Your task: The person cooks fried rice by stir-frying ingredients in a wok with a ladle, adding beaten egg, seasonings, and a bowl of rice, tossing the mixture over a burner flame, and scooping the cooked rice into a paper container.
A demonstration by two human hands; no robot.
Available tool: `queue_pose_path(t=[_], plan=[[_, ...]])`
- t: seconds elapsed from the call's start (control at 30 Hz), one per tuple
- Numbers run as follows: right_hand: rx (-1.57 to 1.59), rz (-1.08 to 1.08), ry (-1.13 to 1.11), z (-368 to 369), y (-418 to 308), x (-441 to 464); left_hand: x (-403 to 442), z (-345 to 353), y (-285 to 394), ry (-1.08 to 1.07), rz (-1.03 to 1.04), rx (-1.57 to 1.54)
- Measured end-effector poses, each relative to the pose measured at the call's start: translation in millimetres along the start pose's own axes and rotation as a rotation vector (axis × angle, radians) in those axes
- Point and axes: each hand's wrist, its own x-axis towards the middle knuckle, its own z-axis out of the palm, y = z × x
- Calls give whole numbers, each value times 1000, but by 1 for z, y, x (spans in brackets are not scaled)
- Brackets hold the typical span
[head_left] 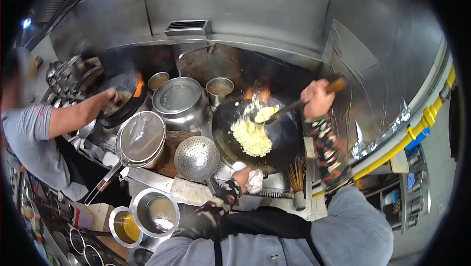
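A black wok (289, 141) sits over a burner, flames showing behind its far rim. Pale yellow, crumbly food (251, 138) lies in it, some scattered up the far side. My right hand (318, 99) is closed round the handle of a ladle (289, 108), raised over the wok's right side; the ladle's head is in the wok with some food on it. At the near rim, my left hand (240, 178) is closed on a white cloth (253, 181) pressed against the wok's edge. Whether a wok handle lies under the cloth is hidden.
Left of the wok are a perforated strainer (197, 158), a mesh strainer (142, 136) over a pot and a lidded pot (179, 96). A bamboo brush (296, 180) stands near right. At far left, a co-worker's hand (112, 96) is over another flaming wok (110, 114). Metal bowls (156, 212) stand front left.
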Motion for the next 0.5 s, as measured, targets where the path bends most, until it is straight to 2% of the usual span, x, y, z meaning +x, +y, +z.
queue_pose_path(t=[0.03, 0.07, 0.1, 0.13, 0.23, 0.27, 0.3, 0.33, 0.37, 0.47, 0.5], plan=[[-67, 55, 21, -9, 29, -11, 24, -2, 6, -10, 22, -12], [-203, 117, 55, -27, 73, -18, 40, -7, 10, 92, 76, 51], [-179, 254, 23, -34, 92, -20, 47, -13, 8, 202, 114, 116], [-155, 392, -8, -36, 103, -19, 30, 0, 14, 157, 42, 23], [-165, 315, 5, 5, 55, -3, 44, -16, 10, 151, 89, -11], [-127, 245, -61, -3, 53, -4, 46, -17, 11, 93, 33, 0], [-182, 261, 20, -21, 79, -12, 46, -18, 12, 35, -25, 13], [-236, 271, 97, -38, 106, -19, 33, -9, 14, 35, -30, 14], [-204, 345, 48, -31, 106, -23, 5, 11, 19, 27, -110, -9], [-263, 346, -53, 5, 75, 7, -47, 27, 40, -70, -260, -22], [-182, 287, -28, 9, 70, 6, -50, 30, 40, -79, -202, -41]])
